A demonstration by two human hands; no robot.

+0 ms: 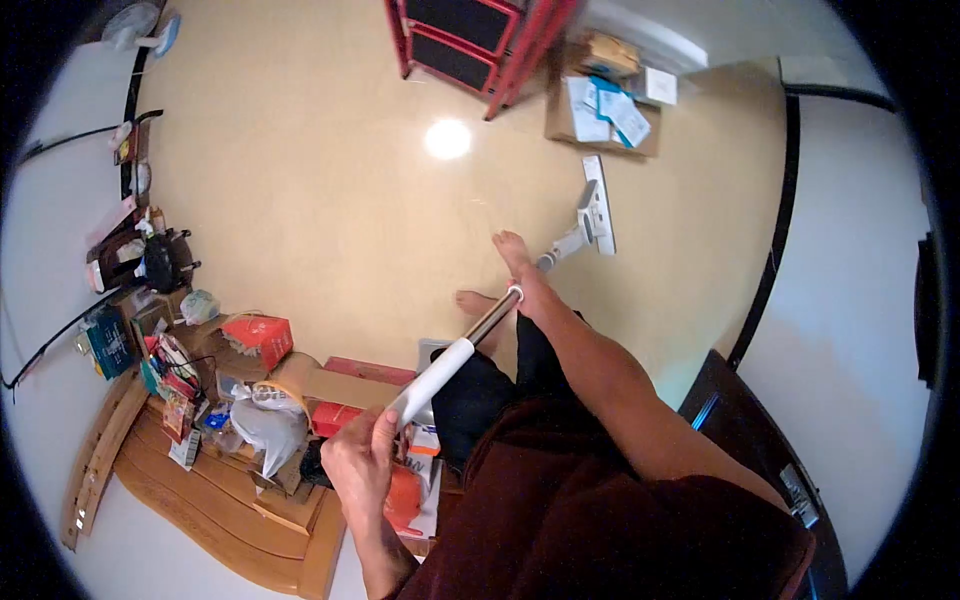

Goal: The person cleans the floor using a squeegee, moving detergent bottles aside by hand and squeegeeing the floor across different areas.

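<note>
A long pole with a white grip (437, 380) and a metal shaft runs diagonally across the floor. My left hand (362, 450) is wrapped round the upper end of the white grip, with the thumb along it. Lower down, my right hand (528, 296) is closed round the shaft near a white collar. At the pole's far end, a flat grey-and-white mop-like head (598, 205) rests on the floor, beyond my bare feet.
A red step ladder (455, 55) stands ahead. Right of it, a cardboard box (560, 115) bears papers and small boxes. A wooden bench (210, 525) at the left holds bags and boxes. A dark table (745, 430) is at the right.
</note>
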